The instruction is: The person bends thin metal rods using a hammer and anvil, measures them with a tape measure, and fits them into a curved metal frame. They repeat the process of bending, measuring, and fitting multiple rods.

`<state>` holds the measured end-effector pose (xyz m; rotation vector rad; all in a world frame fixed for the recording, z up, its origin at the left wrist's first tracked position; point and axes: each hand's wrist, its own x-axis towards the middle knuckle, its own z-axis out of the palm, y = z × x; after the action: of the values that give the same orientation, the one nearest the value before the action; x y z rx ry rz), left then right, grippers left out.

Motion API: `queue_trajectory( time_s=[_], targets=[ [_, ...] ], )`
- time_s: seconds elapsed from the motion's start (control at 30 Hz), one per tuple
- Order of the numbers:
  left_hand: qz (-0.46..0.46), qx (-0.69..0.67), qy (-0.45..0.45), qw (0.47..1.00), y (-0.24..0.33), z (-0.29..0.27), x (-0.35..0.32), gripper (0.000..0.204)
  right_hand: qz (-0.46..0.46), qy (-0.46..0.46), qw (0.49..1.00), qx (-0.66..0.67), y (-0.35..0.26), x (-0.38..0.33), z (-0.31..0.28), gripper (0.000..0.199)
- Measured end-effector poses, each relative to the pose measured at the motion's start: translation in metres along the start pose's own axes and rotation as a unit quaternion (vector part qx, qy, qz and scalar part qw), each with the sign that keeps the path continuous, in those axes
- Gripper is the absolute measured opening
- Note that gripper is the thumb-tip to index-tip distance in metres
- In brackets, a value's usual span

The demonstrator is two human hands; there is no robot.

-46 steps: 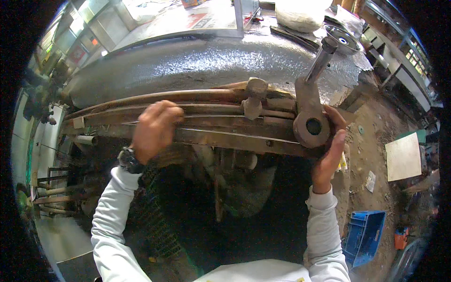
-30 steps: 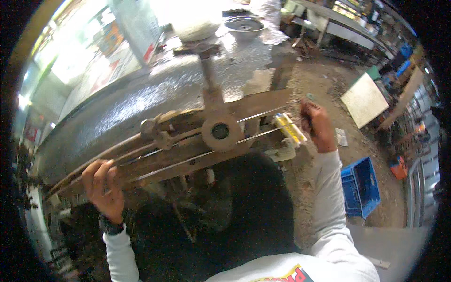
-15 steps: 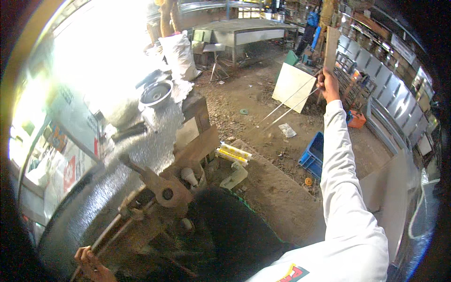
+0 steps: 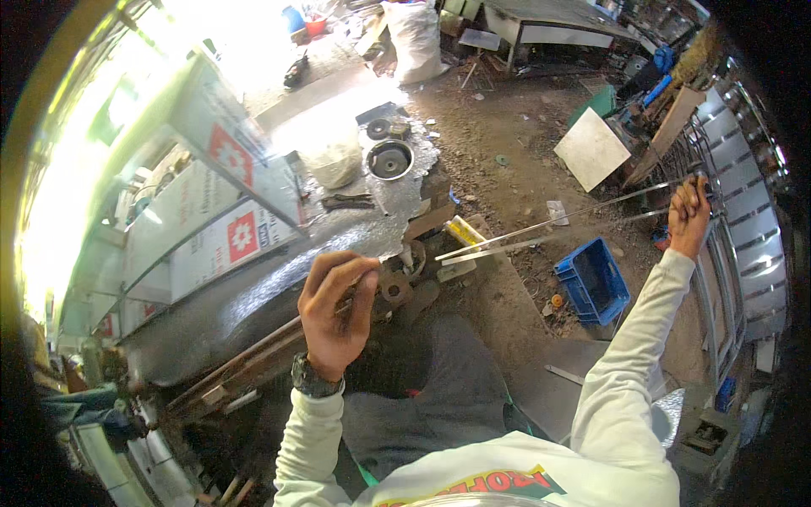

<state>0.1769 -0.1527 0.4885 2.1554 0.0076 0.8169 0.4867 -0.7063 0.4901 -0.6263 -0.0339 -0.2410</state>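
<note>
R hand @ 3 o'clock, clenched on rods, tips nr bench edge, dirt flr at 1, L hand curled, pinch unclear

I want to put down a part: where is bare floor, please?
Brown dirt floor is mostly bare between the round metal bowl and the square cream board. Crowded: between board and blue plastic crate, by thin metal rods in the right hand.

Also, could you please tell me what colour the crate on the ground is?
The crate is blue, best seen in the head view.
</note>
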Motion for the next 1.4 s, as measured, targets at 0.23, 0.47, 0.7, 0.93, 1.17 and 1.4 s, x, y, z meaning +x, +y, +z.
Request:
queue_trajectory(
  time_s=[0.23, 0.47, 0.7, 0.93, 1.17, 1.4],
  targets=[
    [-0.137, -0.042, -0.005, 0.990, 0.069, -0.082, 0.010, 0.011, 0.096, -0.098, 0.990, -0.009, -0.067, -0.056, 0.066, 0.020],
    [-0.303, -0.134, -0.109, 0.937, 0.112, -0.066, -0.100, 0.013, 0.076, -0.052, 0.985, -0.146, -0.080, -0.168, 0.119, 0.035],
    [-0.196, -0.197, -0.070, 0.958, 0.164, -0.020, -0.050, 0.044, 0.330, -0.301, 0.846, -0.291, 0.084, -0.317, 0.214, 0.021],
    [-0.314, -0.332, -0.171, 0.873, 0.183, 0.040, 0.043, 0.046, 0.364, -0.445, 0.815, -0.069, 0.081, -0.231, 0.227, 0.040],
    [-0.239, -0.445, -0.294, 0.811, 0.226, 0.221, 0.180, 0.026, 0.316, -0.351, 0.867, -0.157, -0.019, -0.082, 0.156, 0.057],
    [-0.136, -0.456, -0.642, 0.602, 0.235, 0.329, 0.312, 0.024, 0.224, -0.432, 0.837, -0.250, -0.073, 0.047, 0.138, 0.047]
  ],
)
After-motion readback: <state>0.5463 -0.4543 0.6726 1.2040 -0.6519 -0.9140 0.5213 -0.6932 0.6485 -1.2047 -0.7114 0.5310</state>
